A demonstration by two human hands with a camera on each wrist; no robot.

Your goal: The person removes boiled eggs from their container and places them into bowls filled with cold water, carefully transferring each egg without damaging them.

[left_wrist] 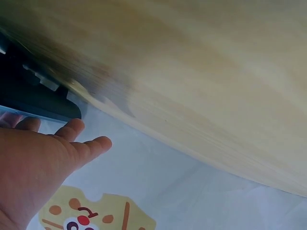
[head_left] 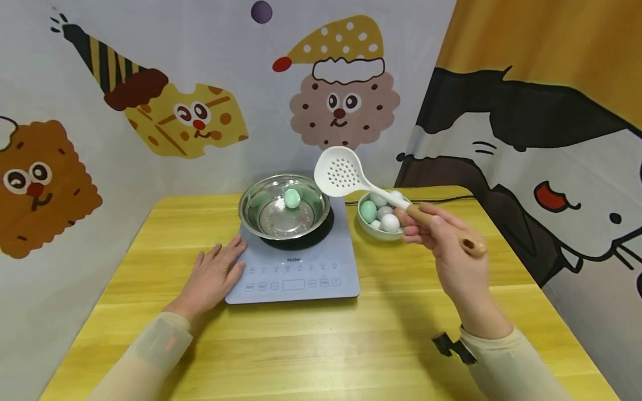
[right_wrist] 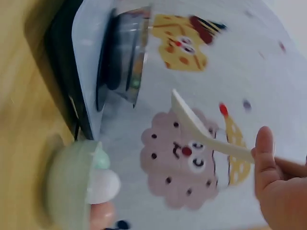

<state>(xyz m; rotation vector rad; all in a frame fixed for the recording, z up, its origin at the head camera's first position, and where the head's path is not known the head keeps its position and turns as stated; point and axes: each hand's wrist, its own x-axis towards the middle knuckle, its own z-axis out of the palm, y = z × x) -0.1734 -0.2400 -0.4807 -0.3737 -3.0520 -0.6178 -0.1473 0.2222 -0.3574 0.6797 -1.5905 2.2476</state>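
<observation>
My right hand (head_left: 458,267) grips the wooden handle of a white slotted spoon (head_left: 341,167), held in the air with its perforated head by the right rim of a steel pan (head_left: 248,220). In the pan is one pale green egg-shaped piece (head_left: 292,199). The pan stands on a light induction cooker (head_left: 296,250). At the cooker's left edge my left hand (head_left: 213,275) rests with fingers extended, touching its side. Behind the right hand sits a pale green bowl (head_left: 383,235) of white, green, grey and brown eggs (head_left: 390,223).
The wooden table (head_left: 296,351) backs onto a cloth (head_left: 200,172) printed with cartoon faces. From behind the cooker a black cord (head_left: 441,199) runs right along the table's back edge. A dark strap piece (head_left: 453,348) sits at the right cuff.
</observation>
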